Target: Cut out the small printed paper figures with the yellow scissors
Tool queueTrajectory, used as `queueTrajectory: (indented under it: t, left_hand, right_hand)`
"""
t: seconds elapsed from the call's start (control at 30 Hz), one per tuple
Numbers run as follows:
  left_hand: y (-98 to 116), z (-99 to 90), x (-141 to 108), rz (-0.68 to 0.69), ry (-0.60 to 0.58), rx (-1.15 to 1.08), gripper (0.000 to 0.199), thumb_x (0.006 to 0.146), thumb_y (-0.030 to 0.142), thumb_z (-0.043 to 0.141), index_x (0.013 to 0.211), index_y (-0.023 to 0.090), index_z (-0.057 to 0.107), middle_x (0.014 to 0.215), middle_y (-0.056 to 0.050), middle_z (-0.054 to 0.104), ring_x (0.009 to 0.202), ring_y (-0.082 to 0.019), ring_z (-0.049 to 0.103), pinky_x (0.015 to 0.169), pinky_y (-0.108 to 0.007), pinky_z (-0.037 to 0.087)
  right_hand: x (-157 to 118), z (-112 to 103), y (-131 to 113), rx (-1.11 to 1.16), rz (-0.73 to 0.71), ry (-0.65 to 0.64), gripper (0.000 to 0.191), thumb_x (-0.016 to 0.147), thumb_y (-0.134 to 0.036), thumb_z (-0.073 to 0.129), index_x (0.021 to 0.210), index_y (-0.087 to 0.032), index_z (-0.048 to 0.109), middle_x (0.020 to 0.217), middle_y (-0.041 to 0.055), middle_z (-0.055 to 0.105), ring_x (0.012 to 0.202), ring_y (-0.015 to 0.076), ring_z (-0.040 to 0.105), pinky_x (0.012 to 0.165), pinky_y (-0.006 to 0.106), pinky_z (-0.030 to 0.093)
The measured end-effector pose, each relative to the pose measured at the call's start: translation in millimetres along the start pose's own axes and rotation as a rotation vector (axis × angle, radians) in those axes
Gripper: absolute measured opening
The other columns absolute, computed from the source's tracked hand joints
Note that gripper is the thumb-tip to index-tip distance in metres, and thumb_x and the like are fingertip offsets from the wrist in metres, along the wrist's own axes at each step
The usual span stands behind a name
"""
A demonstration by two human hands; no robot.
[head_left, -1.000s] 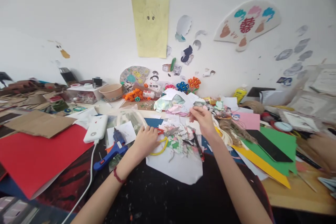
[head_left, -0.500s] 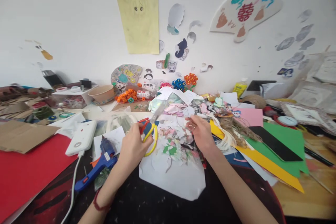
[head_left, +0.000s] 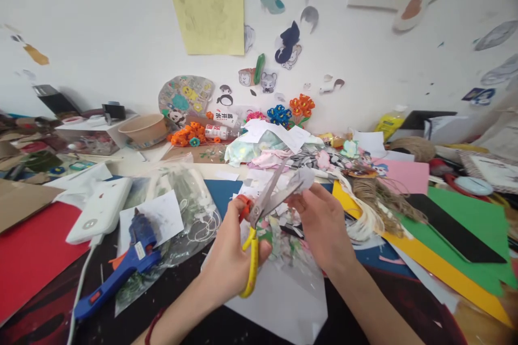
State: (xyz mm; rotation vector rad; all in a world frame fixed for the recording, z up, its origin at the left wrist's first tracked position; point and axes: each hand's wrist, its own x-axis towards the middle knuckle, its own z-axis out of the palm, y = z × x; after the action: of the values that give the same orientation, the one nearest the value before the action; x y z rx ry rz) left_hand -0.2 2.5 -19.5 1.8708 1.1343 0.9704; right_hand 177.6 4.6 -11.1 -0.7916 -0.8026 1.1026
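My left hand (head_left: 234,250) is closed on scissors (head_left: 259,213) with yellow and red handles. Their blades are spread and point up and to the right. Between the thumb and fingers of my right hand (head_left: 324,223) is a small white paper piece (head_left: 303,178), which lies at the blade tips. Beneath both hands, a heap of paper scraps (head_left: 279,248) rests on a white sheet (head_left: 283,294) over the dark mat.
On the left are a blue glue gun (head_left: 140,250), a white power bank (head_left: 99,210) and red paper (head_left: 40,259). Green paper (head_left: 465,226), a black slab (head_left: 453,226) and twine (head_left: 368,199) lie right. Fabric pieces (head_left: 267,153) are piled behind.
The view has moved closer and lower. The scissors have come across toward my right hand, their blades now clearly apart, and a white paper piece shows in my right fingers.
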Motion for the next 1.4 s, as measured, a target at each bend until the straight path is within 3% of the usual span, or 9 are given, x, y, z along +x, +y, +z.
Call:
queueTrajectory:
  t: [0.17,0.47,0.63,0.8,0.93,1.13,1.3,1.4]
  left_hand:
    - [2.3,4.2,-1.5,-0.076,-0.012,-0.029,0.047,0.072,0.032,0.058,0.114,0.025,0.039,0.109,-0.008,0.056,0.096,-0.024,0.056,0.084,-0.041,0.049]
    - [1.4,8.4,-11.5,-0.094,-0.097,-0.114,0.037,0.082,0.039,0.055,0.11,0.021,0.042,0.085,-0.001,0.051,0.08,-0.022,0.052,0.085,-0.043,0.045]
    - [-6.9,15.5,-14.8,-0.081,-0.125,-0.232,0.042,0.086,0.043,0.057,0.117,0.022,0.04,0.081,0.001,0.048,0.083,-0.021,0.05,0.079,-0.037,0.044]
    - [-13.3,20.5,-15.0,-0.097,-0.105,-0.217,0.042,0.086,0.044,0.057,0.116,0.021,0.039,0.081,0.003,0.045,0.07,-0.015,0.04,0.068,-0.031,0.038]
    - [-6.0,20.3,-14.8,-0.103,-0.097,-0.165,0.036,0.085,0.043,0.055,0.109,0.02,0.041,0.08,0.003,0.043,0.066,-0.013,0.033,0.061,-0.028,0.032]
    - [7.6,23.6,-13.7,-0.236,-0.019,-0.314,0.033,0.081,0.036,0.06,0.105,0.02,0.043,0.083,0.002,0.043,0.067,-0.012,0.035,0.057,-0.023,0.035]
    - [-4.2,25.8,-14.9,-0.133,-0.023,-0.236,0.029,0.085,0.037,0.061,0.103,0.021,0.044,0.081,0.001,0.048,0.067,-0.013,0.039,0.058,-0.025,0.032]
    - [-9.9,27.6,-16.1,-0.151,-0.041,-0.253,0.03,0.088,0.038,0.061,0.104,0.022,0.043,0.083,0.001,0.05,0.068,-0.013,0.04,0.058,-0.026,0.032]
  right_hand:
    - [-7.8,6.5,1.4,0.047,-0.047,-0.025,0.012,0.083,-0.032,0.075,0.094,-0.027,0.078,0.1,0.0046,0.078,0.096,0.0233,0.073,0.087,0.039,0.06]
    - [-17.1,14.9,1.2,0.168,-0.098,-0.031,0.001,0.086,-0.025,0.076,0.087,-0.025,0.075,0.099,0.0014,0.078,0.098,0.0149,0.074,0.091,0.026,0.059]
    - [-20.2,17.4,2.7,0.195,-0.125,-0.064,0.002,0.088,-0.023,0.073,0.087,-0.024,0.074,0.101,0.0001,0.078,0.103,0.0116,0.074,0.093,0.02,0.058]
    - [-22.7,18.3,4.4,0.194,-0.15,-0.044,0.008,0.09,-0.019,0.071,0.092,-0.025,0.076,0.099,-0.0014,0.079,0.101,0.0106,0.075,0.093,0.019,0.059]
    - [-23.5,19.1,4.2,0.194,-0.179,-0.06,0.013,0.091,-0.019,0.07,0.097,-0.026,0.078,0.1,-0.0021,0.08,0.098,0.0093,0.076,0.092,0.018,0.059]
    - [-23.4,21.2,3.9,0.176,-0.207,-0.047,0.013,0.09,-0.019,0.071,0.097,-0.026,0.078,0.1,-0.002,0.081,0.096,0.0109,0.077,0.09,0.02,0.061]
    - [-24.4,21.8,5.6,0.179,-0.211,-0.041,0.014,0.091,-0.017,0.069,0.097,-0.026,0.078,0.098,-0.0023,0.081,0.095,0.0091,0.076,0.091,0.018,0.06]
    - [-25.4,20.8,6.4,0.172,-0.213,-0.051,0.014,0.091,-0.017,0.069,0.095,-0.026,0.078,0.098,-0.0021,0.08,0.096,0.0086,0.076,0.092,0.017,0.059]
